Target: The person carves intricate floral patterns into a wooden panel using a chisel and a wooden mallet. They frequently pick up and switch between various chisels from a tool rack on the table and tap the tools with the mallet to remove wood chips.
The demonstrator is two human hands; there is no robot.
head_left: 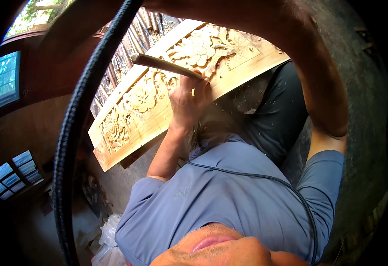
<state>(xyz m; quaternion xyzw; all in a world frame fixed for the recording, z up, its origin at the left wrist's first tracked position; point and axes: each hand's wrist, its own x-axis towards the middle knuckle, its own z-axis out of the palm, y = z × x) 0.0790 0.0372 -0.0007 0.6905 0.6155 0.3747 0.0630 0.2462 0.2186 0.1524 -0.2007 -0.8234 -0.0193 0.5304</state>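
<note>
My left hand (188, 99) is closed around a slim carving chisel (163, 65), whose shank slants up and leftward out of the fist. That hand is over the near edge of a pale wooden board (147, 135), carved in relief with flowers and leaves. The chisel's lower end is by the fingers, and I cannot make out whether it touches the wood. My right arm (325, 88) is raised and bends across the top of the view. My right hand (81, 22) is a dark, blurred shape close to the camera at upper left; its fingers cannot be made out.
Several more chisels (126, 57) lie in a row beyond the board among wood chips. A thick braided black cable (70, 133) hangs down the left side. A thin black cord (247, 175) crosses my shirt. Plastic bags (109, 232) are at lower left, and windows (12, 175) farther left.
</note>
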